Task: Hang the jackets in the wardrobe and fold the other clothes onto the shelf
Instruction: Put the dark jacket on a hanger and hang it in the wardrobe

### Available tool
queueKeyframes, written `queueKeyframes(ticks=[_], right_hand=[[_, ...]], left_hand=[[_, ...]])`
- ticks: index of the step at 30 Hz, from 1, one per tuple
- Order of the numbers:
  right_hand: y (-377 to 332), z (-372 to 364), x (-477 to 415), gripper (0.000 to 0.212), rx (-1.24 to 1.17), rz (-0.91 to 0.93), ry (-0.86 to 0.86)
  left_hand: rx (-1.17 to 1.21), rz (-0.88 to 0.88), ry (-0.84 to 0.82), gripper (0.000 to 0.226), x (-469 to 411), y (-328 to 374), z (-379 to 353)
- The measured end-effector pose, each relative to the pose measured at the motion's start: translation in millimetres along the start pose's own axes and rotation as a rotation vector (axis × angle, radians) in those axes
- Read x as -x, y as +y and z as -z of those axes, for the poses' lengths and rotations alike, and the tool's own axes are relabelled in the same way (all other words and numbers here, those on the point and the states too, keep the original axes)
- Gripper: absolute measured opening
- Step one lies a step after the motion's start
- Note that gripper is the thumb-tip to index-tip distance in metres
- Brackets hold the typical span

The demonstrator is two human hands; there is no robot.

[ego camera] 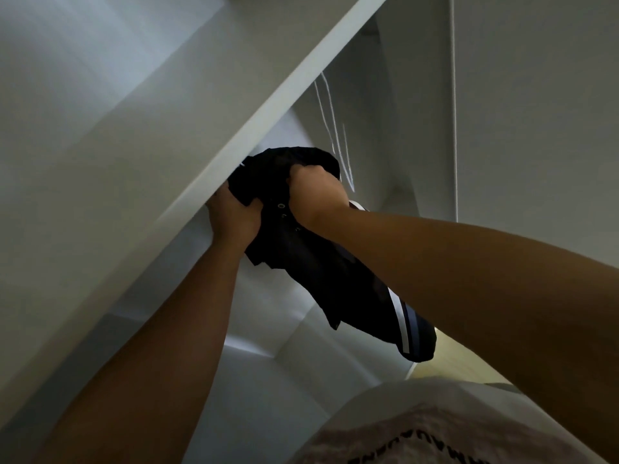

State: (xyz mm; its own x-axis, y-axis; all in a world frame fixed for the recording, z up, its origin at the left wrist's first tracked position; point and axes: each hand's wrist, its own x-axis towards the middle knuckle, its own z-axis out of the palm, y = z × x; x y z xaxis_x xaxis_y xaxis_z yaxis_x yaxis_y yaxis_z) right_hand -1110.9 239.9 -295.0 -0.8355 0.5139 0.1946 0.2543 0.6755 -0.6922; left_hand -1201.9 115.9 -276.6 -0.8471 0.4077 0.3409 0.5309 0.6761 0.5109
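Jacket: dark jacket [301, 262] bunched just under the shelf edge [274, 105], striped hem trailing below.
Left grip [231, 217]: clenched on fabric, touching that edge.
Right grip [315, 192]: fisted round fabric, just beside it.
Advised: shake out, locate collar before hanging.

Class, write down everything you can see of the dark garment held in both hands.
The dark garment looks like soft black fabric, bunched and crumpled, with small round eyelets near the top and white and blue stripes at its hanging lower end. The left hand grips its left side, the right hand its top, beside a white wardrobe panel.
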Motion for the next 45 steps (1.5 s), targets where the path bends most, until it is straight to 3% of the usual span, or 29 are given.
queueKeyframes(ticks=[3, 6, 13, 16, 19, 22, 25, 27, 34, 39, 41, 45], right_hand=[[-6, 1, -6, 0.016, 0.017, -0.016, -0.03], [-8, -2, -10, 0.018, 0.051, -0.033, -0.08], [7, -11, -11, 0.018, 0.114, -0.053, -0.171], [17, -12, -12, 0.024, 0.149, -0.053, -0.188], [28, -14, -13, 0.031, 0.258, -0.06, -0.172], [39, -20, -9, 0.039, 0.375, -0.072, -0.112], [46, -29, -3, 0.041, 0.414, -0.079, 0.033], [49, -34, 0, 0.042, 0.418, -0.085, 0.081], [52, -47, 0, 0.03, 0.017, -0.266, -0.146], [51, -66, 0, 0.052, -0.493, -0.448, -0.231], [54, -72, 2, 0.054, -0.586, -0.492, -0.188], [64, -79, 4, 0.073, -0.69, -0.595, -0.098]], left_hand=[[0.075, 0.042, -0.031, 0.016, 1, -5, 2], [0.07, 0.067, -0.075, 0.013, -1, -17, 0], [0.067, 0.109, -0.138, 0.019, 5, -38, -9], [0.069, 0.192, -0.212, 0.046, 10, -39, -14], [0.163, 0.265, -0.237, 0.06, 19, -35, -14], [0.243, 0.295, -0.199, 0.054, 25, -37, -12], [0.228, 0.346, -0.184, 0.027, 24, -42, -13], [0.234, 0.382, -0.203, 0.035, 22, -47, -14], [0.305, 0.474, -0.239, 0.035, 17, -58, -19], [0.3, 0.499, -0.293, 0.027, 16, -62, -20], [0.295, 0.479, -0.294, 0.011, 15, -65, -20], [0.243, 0.41, -0.28, 0.044, 15, -71, -21]])
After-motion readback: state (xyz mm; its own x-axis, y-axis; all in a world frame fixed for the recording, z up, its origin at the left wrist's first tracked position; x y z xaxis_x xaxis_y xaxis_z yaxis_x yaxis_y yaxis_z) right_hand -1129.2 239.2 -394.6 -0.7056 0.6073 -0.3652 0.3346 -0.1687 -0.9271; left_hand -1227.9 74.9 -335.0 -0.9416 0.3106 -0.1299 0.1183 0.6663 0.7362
